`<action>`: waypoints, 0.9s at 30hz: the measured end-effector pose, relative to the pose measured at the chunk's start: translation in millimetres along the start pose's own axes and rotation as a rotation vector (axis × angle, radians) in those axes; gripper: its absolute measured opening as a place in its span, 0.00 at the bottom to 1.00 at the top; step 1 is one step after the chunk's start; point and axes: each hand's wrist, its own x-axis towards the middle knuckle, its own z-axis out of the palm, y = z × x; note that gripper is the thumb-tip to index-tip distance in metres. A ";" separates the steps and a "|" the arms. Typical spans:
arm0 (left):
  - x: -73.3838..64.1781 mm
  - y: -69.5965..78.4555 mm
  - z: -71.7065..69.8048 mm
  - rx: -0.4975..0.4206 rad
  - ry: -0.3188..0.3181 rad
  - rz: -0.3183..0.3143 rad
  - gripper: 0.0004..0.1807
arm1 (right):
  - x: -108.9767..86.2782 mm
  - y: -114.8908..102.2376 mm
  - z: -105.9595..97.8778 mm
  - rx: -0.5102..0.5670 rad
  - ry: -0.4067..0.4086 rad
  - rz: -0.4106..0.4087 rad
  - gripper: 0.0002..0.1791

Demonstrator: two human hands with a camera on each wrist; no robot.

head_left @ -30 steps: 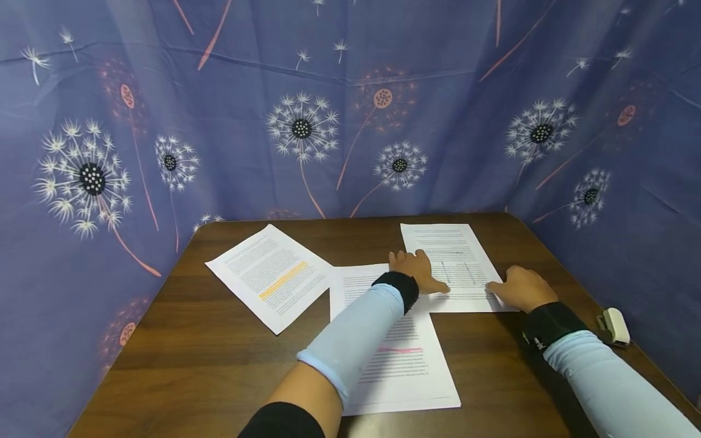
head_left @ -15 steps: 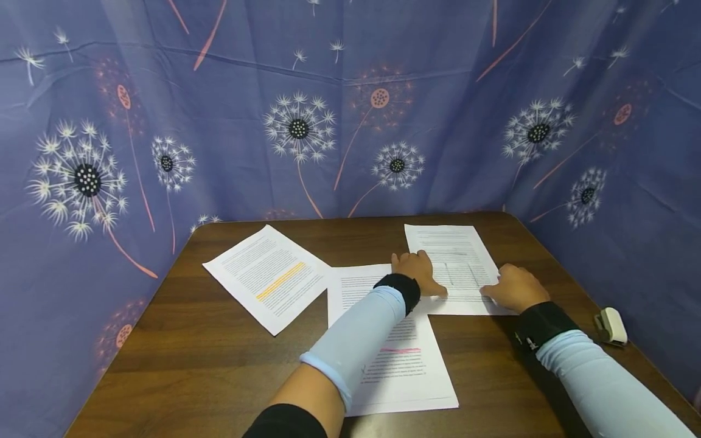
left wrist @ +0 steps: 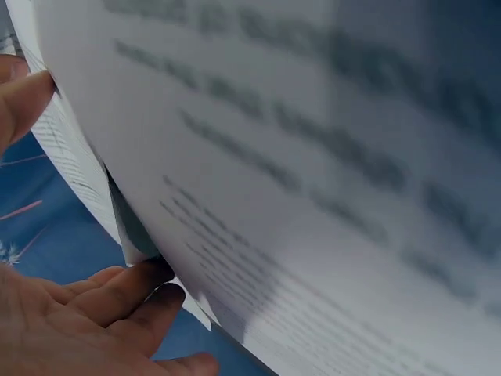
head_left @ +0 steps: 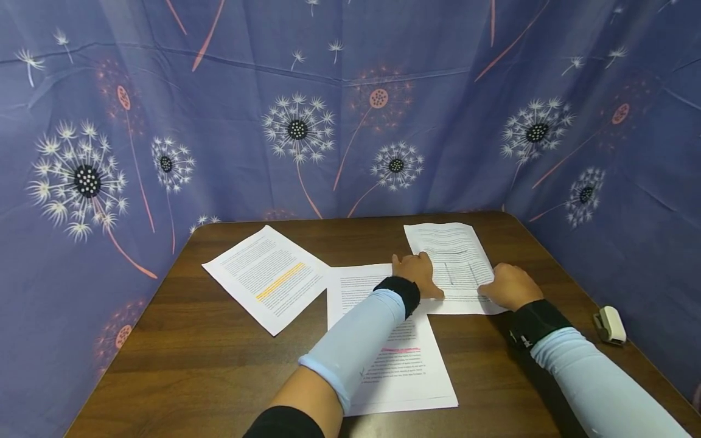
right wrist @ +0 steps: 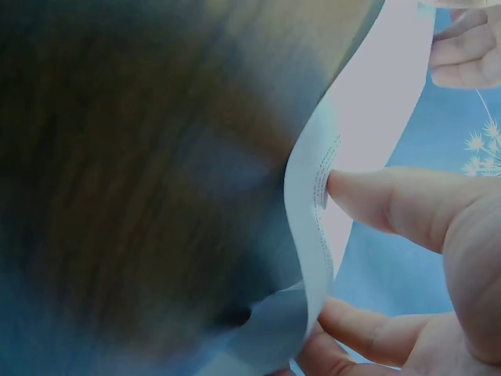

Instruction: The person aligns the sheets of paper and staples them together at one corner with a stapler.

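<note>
A printed paper sheet (head_left: 457, 249) with two pencil-like strokes lies at the back right, its surface rippled. My left hand (head_left: 416, 274) grips its left side, thumb toward the lower edge. At the opposite edge my right hand (head_left: 512, 287) pinches the sheet; in the right wrist view the thumb (right wrist: 376, 200) presses the bent paper with fingers curled at its edge. The left wrist view has the wavy sheet (left wrist: 82, 168) behind a nearer printed page (left wrist: 227, 149). Under my left forearm is a page with a pink highlighted line (head_left: 408, 383), partly covered by the arm.
A sheet with an orange highlighted line (head_left: 274, 274) lies slanted at the left, its corner meeting the middle page. A small white and dark stapler-like object (head_left: 612, 325) stands at the right table edge. A blue dandelion-print curtain (head_left: 241, 121) hangs behind the wooden table (head_left: 191, 377).
My right hand has moved slightly left toward the left hand. The sheet between them, flat before, has buckled into ripples. The other pages stay put.
</note>
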 end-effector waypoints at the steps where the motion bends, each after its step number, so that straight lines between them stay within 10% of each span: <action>1: -0.4 1.1 -0.1 -0.015 0.005 -0.001 0.54 | 0.6 0.1 0.2 0.000 0.007 -0.002 0.22; 16: -8.6 22.5 -8.7 -0.263 0.178 0.056 0.41 | 3.3 5.4 3.3 0.064 0.103 0.049 0.42; 27: -16.0 16.6 -24.1 -0.490 0.318 -0.030 0.24 | -3.5 11.7 -7.8 0.117 0.296 0.024 0.19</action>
